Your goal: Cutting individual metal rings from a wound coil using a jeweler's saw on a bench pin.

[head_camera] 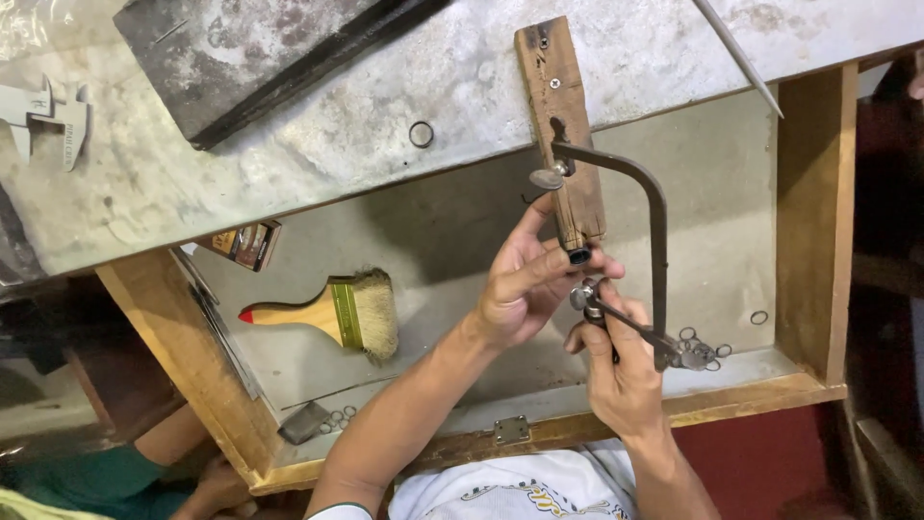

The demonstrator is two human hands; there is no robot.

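A wooden bench peg (563,116) juts from the metal-topped bench out over an open drawer. My left hand (525,284) pinches a small dark ring (579,256) against the tip of the peg. My right hand (616,371) grips the handle of a jeweller's saw (656,231), whose dark frame arcs up beside the peg. The saw's blade is too thin to make out.
The wooden drawer (813,231) holds a paintbrush (332,313), a small box (248,243) and several loose metal rings (703,345). On the bench top lie a dark slab (260,53), a caliper (53,111), a single ring (421,134) and a metal rod (739,56). Another person's arm (173,438) shows at lower left.
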